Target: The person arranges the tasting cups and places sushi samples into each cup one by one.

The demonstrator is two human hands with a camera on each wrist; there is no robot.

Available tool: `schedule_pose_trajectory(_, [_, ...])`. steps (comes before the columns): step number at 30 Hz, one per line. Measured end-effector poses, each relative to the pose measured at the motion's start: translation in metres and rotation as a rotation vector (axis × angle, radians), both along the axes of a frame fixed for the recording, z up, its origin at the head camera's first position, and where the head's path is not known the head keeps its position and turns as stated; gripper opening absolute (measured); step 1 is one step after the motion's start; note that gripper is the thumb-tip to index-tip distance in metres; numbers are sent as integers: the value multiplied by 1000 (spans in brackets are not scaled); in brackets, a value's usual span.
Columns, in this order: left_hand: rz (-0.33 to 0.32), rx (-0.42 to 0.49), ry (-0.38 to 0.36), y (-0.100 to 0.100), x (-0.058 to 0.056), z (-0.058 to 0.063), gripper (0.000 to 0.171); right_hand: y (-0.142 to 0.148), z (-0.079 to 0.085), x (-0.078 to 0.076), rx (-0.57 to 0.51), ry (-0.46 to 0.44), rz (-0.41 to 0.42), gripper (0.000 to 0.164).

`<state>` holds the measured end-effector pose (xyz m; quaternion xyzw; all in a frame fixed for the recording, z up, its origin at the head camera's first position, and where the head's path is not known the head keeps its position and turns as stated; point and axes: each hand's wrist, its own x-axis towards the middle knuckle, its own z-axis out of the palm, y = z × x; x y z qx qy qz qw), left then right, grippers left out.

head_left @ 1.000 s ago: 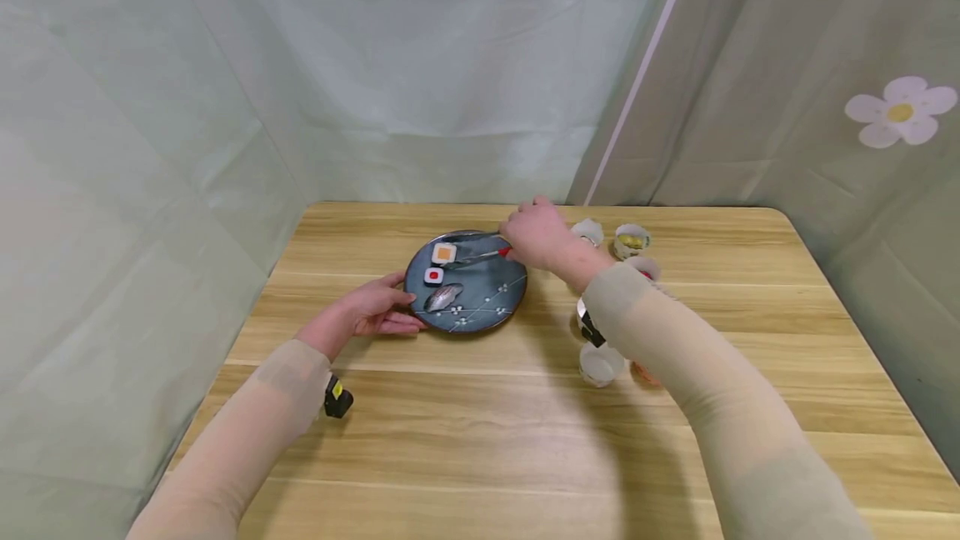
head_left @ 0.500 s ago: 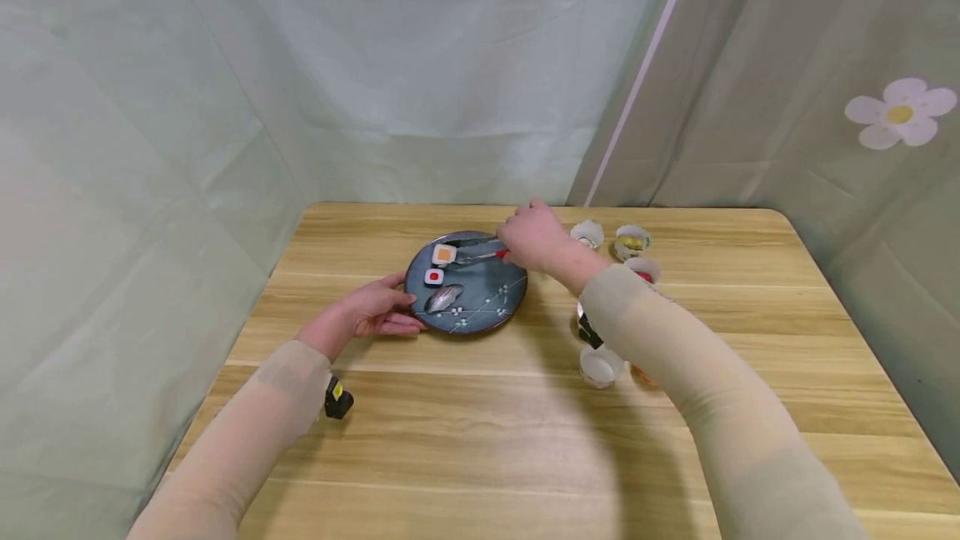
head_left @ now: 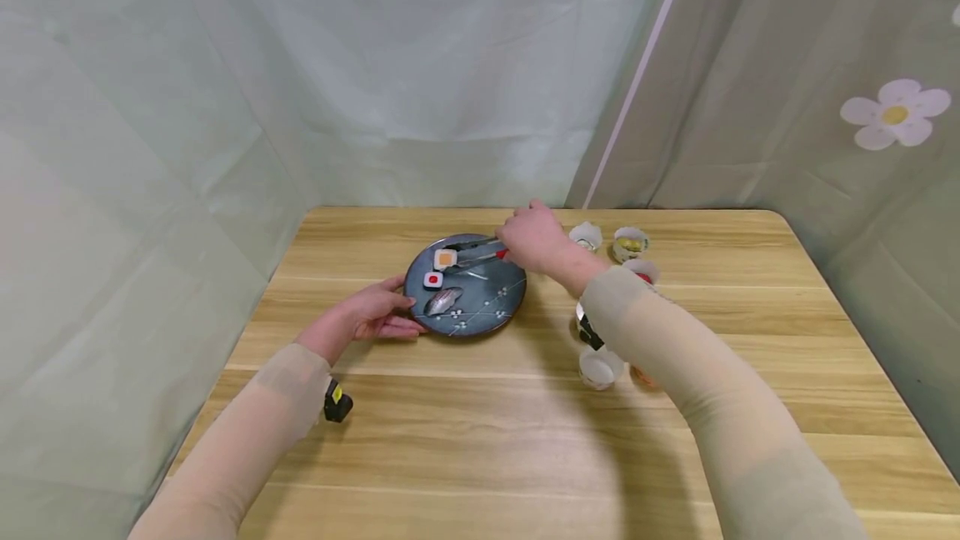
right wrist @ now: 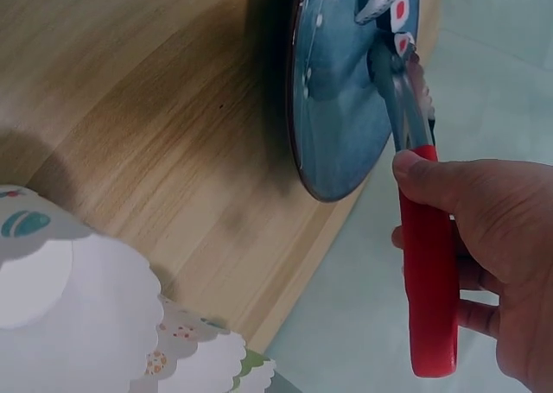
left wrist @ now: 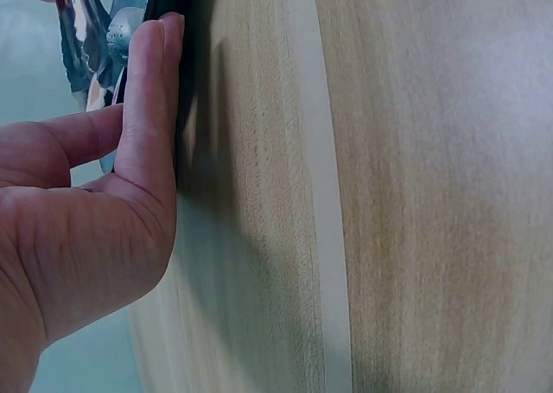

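My left hand point(head_left: 382, 312) holds the dark blue-grey plate point(head_left: 487, 282) by its left rim, thumb over the edge and fingers underneath. In my right hand point(head_left: 534, 237) is a pair of metal tongs point(right wrist: 406, 108) with red handles point(right wrist: 429, 263), gripped with the thumb along one handle. The tongs' tips reach over the plate beside a sushi roll with an orange centre point(head_left: 446, 259). Just in front of that piece sits a smaller sushi roll with a red centre point(head_left: 432, 280). Nearer still on the plate is a silvery, fish-topped sushi piece point(head_left: 443, 301).
Right of the plate stand several scalloped paper cups, among them a white cup point(head_left: 601, 367) and a cup with yellow-green contents point(head_left: 630, 243). My right forearm passes over part of this group. The wooden table point(head_left: 465, 440) ends at curtains behind.
The tongs' tips have drawn slightly right, from around the orange-centred sushi roll to its right side. My left hand and the plate have stayed in place.
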<state>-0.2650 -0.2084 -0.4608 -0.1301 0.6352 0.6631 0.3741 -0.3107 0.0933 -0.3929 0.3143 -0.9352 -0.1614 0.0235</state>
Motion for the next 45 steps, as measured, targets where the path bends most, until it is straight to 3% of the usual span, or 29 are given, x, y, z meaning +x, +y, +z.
schedule_pose_trajectory(14, [13,9,-8,-1,-4,-1,72,13,10,-2,-27,10,-9,39])
schedule_pose_trajectory(25, [3,8,-11,0,-5,0,72,31,18,1,-42,78,31,36])
schedule_pose_trajectory(35, [-4,16,-3,1,-7,-1,71,49,29,10,-18,106,44,41])
schedule_pose_trajectory(45, [-2,11,-9,1,-8,-3,72,78,39,23,-86,134,70,40])
